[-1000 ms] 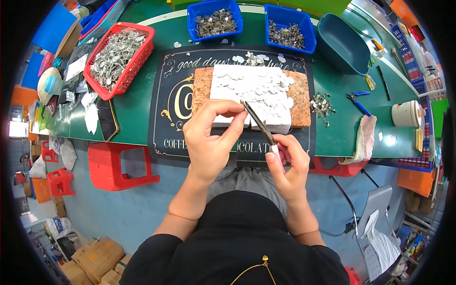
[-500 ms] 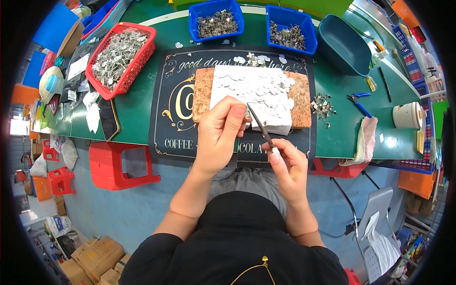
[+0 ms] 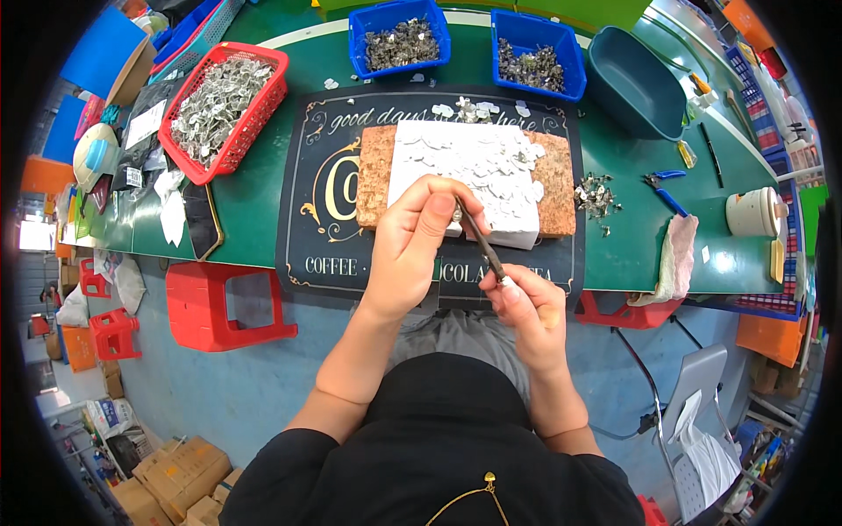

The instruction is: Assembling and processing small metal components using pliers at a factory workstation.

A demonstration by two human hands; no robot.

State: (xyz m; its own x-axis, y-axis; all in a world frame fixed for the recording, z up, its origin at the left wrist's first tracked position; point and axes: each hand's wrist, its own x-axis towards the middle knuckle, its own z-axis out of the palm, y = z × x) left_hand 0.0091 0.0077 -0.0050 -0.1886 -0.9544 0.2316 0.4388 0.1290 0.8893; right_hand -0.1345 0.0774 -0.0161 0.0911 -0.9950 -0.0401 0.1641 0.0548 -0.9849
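My left hand (image 3: 417, 241) is curled over the near edge of a cork board (image 3: 375, 175) and pinches something tiny at the tip of a thin dark pointed tool (image 3: 480, 243). My right hand (image 3: 528, 313) grips the tool's lower end, closer to my body. The cork board lies on a black printed mat (image 3: 303, 210) and carries a white sheet (image 3: 478, 167) covered with several small white flower-shaped pieces. What sits between my left fingertips is too small to make out.
A red basket (image 3: 221, 105) of small silvery pieces stands at the left. Two blue bins (image 3: 399, 35) (image 3: 535, 53) of dark bits and a teal tub (image 3: 633, 81) line the far edge. Blue pliers (image 3: 665, 188), a white cup (image 3: 754, 210) and a cloth (image 3: 674, 263) lie right. A red stool (image 3: 224, 302) stands below the table.
My left hand has moved up and forward onto the cork board's near edge. The tool has swung more upright, its tip now at my left fingertips. The right hand barely shifted.
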